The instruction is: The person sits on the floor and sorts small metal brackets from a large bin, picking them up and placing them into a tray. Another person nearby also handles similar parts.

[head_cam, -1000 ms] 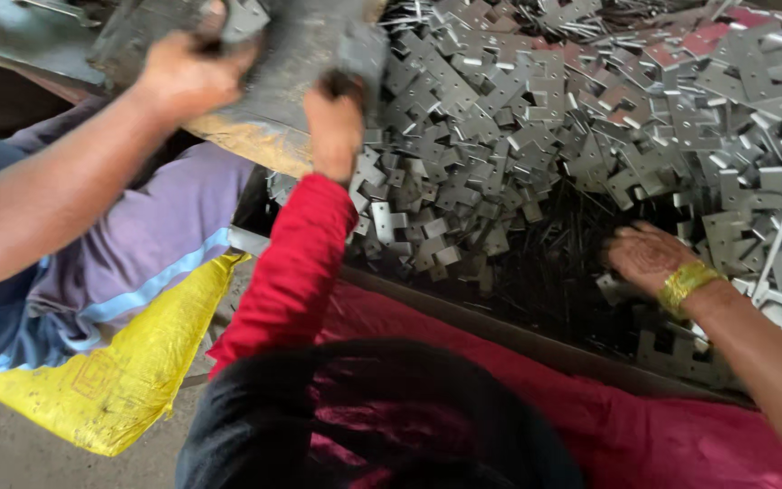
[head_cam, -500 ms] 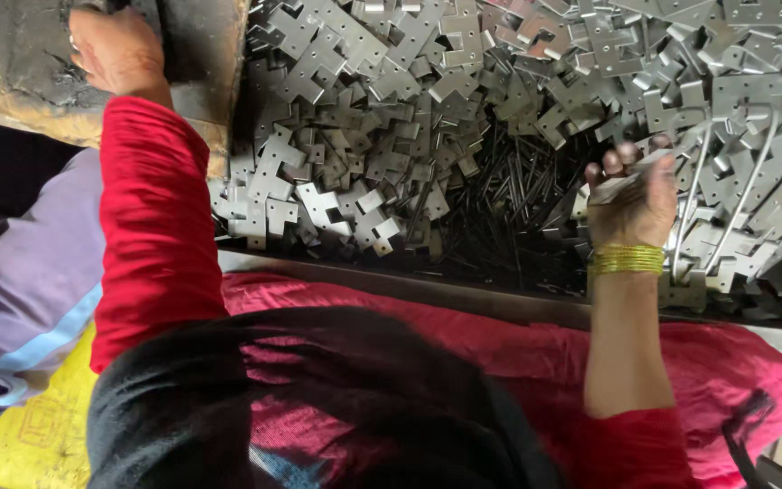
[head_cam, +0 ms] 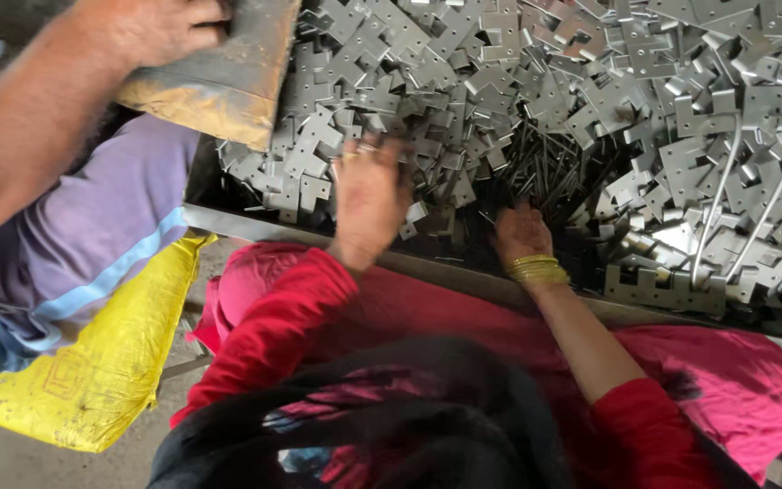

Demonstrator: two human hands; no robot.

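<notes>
My left hand [head_cam: 368, 195], in a red sleeve, lies back-up with fingers spread on a heap of grey stamped metal plates [head_cam: 518, 81], near the heap's front edge. My right hand [head_cam: 519, 234], wearing gold bangles [head_cam: 538, 270], reaches into a dark gap in the heap where thin metal rods [head_cam: 536, 167] lie. Its fingertips are hidden among the rods. A pink cloth [head_cam: 463, 308] covers my lap below both hands.
Another person's bare arm [head_cam: 38, 136] comes in from the upper left, with its hand gripping a rusty metal box [head_cam: 219, 86] at the heap's left edge. A metal rim [head_cam: 255, 222] fronts the heap. A yellow sack [head_cam: 101, 371] lies at lower left. Long bent wires [head_cam: 726, 190] lie on the right.
My left hand has come down from the rusty box onto the plates. My right hand has dropped lower into the rod gap. The other person's arm is back in view at the box.
</notes>
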